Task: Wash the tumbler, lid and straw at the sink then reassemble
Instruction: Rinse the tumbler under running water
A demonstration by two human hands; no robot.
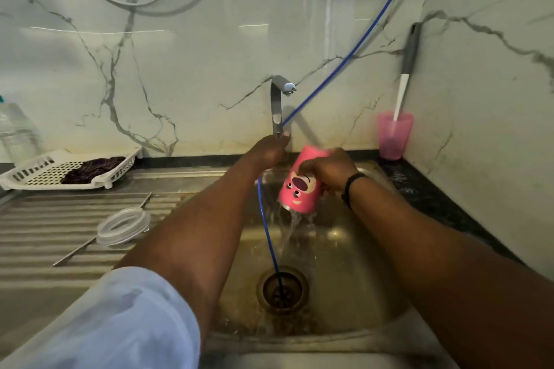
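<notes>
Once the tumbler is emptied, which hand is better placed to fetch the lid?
Probably the left. The lid and straw lie on the draining board on that side, and the left hand only grips the tap, while the right hand holds the tumbler.

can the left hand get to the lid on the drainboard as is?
Probably yes. The left hand grips the tap, so it must let go first; the lid lies uncovered on the drainboard, left of that arm.
</notes>
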